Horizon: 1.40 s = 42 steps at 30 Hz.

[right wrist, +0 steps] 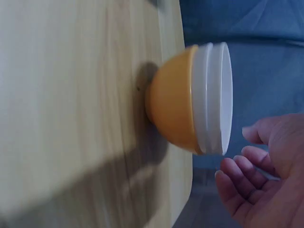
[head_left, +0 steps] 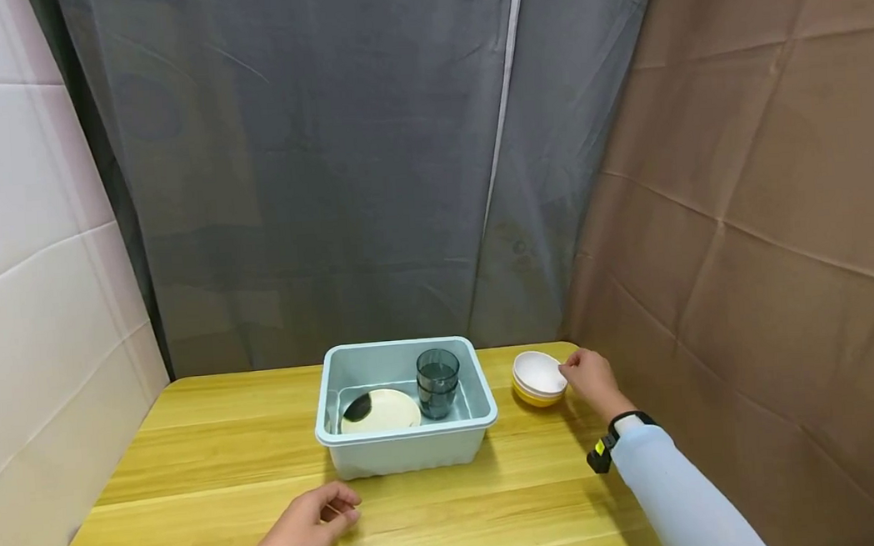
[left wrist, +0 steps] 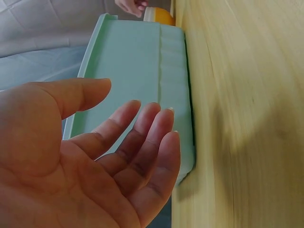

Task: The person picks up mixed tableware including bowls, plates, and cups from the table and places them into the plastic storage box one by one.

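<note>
At right on the counter (head_left: 216, 462), right hand (head_left: 592, 378) hangs loose, empty, just beside nested bowls (head_left: 539, 374), left hand (head_left: 309, 521) likewise; likely pre-grasp, next needs a pinch.

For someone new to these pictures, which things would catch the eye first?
The pale blue tub probably comes first, toward the far side of the table. Inside it, stacked dark glasses stand at the right, beside a cream plate with a dark patch. Then come nested bowls, white over yellow, right of the tub.

Smooth, glossy bowls (right wrist: 202, 99); wood-grained table (head_left: 216, 462)
</note>
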### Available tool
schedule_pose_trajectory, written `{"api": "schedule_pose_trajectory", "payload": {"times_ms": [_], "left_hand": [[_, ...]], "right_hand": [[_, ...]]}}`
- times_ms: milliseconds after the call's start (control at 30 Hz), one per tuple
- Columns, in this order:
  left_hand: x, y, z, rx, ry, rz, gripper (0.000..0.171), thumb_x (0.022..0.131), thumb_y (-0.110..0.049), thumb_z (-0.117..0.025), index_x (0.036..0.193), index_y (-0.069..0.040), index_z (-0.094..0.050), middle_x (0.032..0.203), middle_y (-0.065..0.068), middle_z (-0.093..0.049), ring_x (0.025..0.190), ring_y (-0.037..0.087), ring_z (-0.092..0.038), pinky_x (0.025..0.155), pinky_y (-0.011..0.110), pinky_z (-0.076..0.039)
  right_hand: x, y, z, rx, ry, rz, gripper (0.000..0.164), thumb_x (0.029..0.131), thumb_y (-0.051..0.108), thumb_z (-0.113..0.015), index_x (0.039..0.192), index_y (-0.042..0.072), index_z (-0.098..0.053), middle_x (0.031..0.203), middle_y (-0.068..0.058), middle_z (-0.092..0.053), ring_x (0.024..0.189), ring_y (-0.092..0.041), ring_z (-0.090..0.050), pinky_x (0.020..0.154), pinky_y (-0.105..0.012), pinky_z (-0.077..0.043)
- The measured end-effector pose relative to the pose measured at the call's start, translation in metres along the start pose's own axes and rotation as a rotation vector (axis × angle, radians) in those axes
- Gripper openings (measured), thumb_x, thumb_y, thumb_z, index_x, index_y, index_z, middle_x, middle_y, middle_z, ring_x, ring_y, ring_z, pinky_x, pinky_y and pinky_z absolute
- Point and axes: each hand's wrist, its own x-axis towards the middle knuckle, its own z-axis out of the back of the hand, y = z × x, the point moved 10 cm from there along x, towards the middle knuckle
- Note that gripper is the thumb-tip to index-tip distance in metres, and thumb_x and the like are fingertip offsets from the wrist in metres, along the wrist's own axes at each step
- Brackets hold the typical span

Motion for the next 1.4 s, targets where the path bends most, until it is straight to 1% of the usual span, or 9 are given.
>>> {"api": "schedule_pose_trajectory", "payload": {"times_ms": [133,233,367,500,700,933,1033,1133,1400], "left_hand": [[-0.001,-0.001,-0.001,-0.005,0.002,-0.008,0.019,0.109,-0.02,-0.072,0.118,-0.004,-0.073,0.107,0.004,-0.074,0.095,0.012,-0.065,0.08,0.028,-0.055],[-0.001,-0.001,-0.002,-0.007,-0.002,-0.012,0.019,0.109,-0.02,-0.072,0.118,-0.004,-0.073,0.108,0.004,-0.075,0.095,0.011,-0.065,0.08,0.028,-0.054],[-0.003,0.0,-0.003,-0.009,-0.006,-0.014,0.017,0.108,-0.018,-0.072,0.118,-0.004,-0.073,0.109,0.005,-0.075,0.095,0.011,-0.065,0.08,0.027,-0.054],[-0.004,0.001,-0.004,-0.014,-0.003,-0.013,0.017,0.108,-0.017,-0.072,0.118,-0.003,-0.073,0.109,0.005,-0.075,0.094,0.011,-0.064,0.08,0.027,-0.054],[-0.005,0.003,-0.002,-0.02,-0.006,-0.005,0.017,0.108,-0.017,-0.072,0.118,-0.003,-0.073,0.109,0.004,-0.074,0.095,0.012,-0.064,0.08,0.027,-0.054],[-0.006,0.006,0.001,-0.019,-0.009,0.019,0.018,0.109,-0.019,-0.071,0.119,-0.004,-0.073,0.107,0.002,-0.074,0.096,0.016,-0.065,0.079,0.028,-0.054],[-0.007,0.006,0.001,-0.022,-0.01,0.019,0.018,0.109,-0.02,-0.071,0.119,-0.005,-0.073,0.108,0.003,-0.074,0.096,0.016,-0.065,0.079,0.028,-0.054],[-0.007,0.006,0.001,-0.025,-0.013,0.015,0.018,0.109,-0.02,-0.071,0.119,-0.005,-0.073,0.108,0.003,-0.074,0.096,0.015,-0.064,0.079,0.028,-0.054],[-0.007,0.007,0.001,-0.031,-0.01,0.025,0.019,0.11,-0.019,-0.071,0.119,-0.004,-0.073,0.108,0.003,-0.074,0.097,0.018,-0.065,0.079,0.028,-0.054]], "right_hand": [[0.017,-0.001,-0.003,-0.04,0.035,0.01,0.029,0.105,0.021,-0.075,0.115,-0.004,-0.063,0.106,-0.02,-0.066,0.094,-0.035,-0.06,0.076,-0.04,-0.053],[0.024,-0.001,-0.006,-0.061,0.067,0.01,0.031,0.103,0.02,-0.078,0.114,-0.005,-0.063,0.106,-0.02,-0.066,0.095,-0.036,-0.06,0.08,-0.043,-0.053],[0.028,-0.006,-0.012,-0.053,0.111,-0.033,0.029,0.101,0.016,-0.082,0.111,-0.004,-0.064,0.103,-0.018,-0.064,0.095,-0.036,-0.058,0.082,-0.044,-0.053],[0.029,-0.011,-0.018,-0.044,0.129,-0.061,0.024,0.1,0.012,-0.082,0.11,-0.004,-0.067,0.102,-0.018,-0.065,0.095,-0.036,-0.059,0.082,-0.043,-0.055],[0.029,-0.01,-0.019,-0.043,0.126,-0.067,0.016,0.101,0.005,-0.078,0.111,-0.006,-0.071,0.103,-0.019,-0.068,0.095,-0.036,-0.061,0.084,-0.043,-0.06],[0.028,-0.006,-0.022,-0.056,0.126,-0.071,0.017,0.101,0.003,-0.076,0.113,-0.008,-0.071,0.104,-0.021,-0.068,0.096,-0.038,-0.061,0.088,-0.047,-0.062],[0.028,-0.006,-0.021,-0.076,0.123,-0.082,0.017,0.102,0.004,-0.074,0.115,-0.007,-0.07,0.104,-0.02,-0.067,0.096,-0.037,-0.062,0.089,-0.046,-0.063],[0.03,-0.007,-0.02,-0.087,0.117,-0.082,0.016,0.104,0.004,-0.072,0.114,-0.007,-0.07,0.103,-0.021,-0.067,0.094,-0.037,-0.062,0.085,-0.045,-0.063],[0.031,-0.003,-0.015,-0.072,0.106,-0.115,0.019,0.107,0.009,-0.069,0.117,-0.007,-0.066,0.105,-0.021,-0.066,0.095,-0.036,-0.063,0.082,-0.04,-0.063]]}}
